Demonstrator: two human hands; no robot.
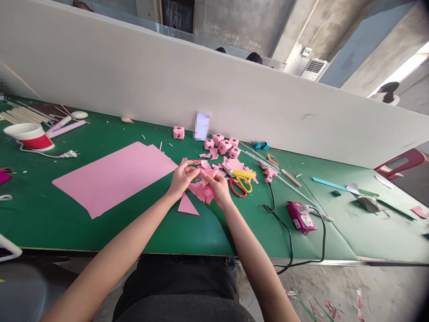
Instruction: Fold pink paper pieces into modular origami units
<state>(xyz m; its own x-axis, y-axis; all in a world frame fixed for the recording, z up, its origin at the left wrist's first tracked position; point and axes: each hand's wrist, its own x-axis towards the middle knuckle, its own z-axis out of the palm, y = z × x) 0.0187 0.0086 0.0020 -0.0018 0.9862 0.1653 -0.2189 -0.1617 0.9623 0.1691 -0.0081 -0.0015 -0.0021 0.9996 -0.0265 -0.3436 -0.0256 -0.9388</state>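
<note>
My left hand (183, 180) and my right hand (218, 188) meet over a heap of pink paper offcuts. Between my fingertips is a small piece of pink paper (209, 174), pinched from both sides. A finger of my left hand has a red-patterned wrap around it. A pink paper triangle (187, 205) lies just below my left hand. Right of my right hand, scissors (240, 180) with red and yellow handles rest partly on the scraps. Behind the heap sit several folded pink paper boxes (224, 145) with dark diamond marks; another pink box (178, 132) stands apart.
Large pink sheets (117, 179) cover the table on the left, near a red-and-white cup (29, 136). A pink glue gun (269, 173) with a black cord lies right, beside clear sticks and a magenta box (300, 218). A phone (202, 126) leans against the white partition (134, 71).
</note>
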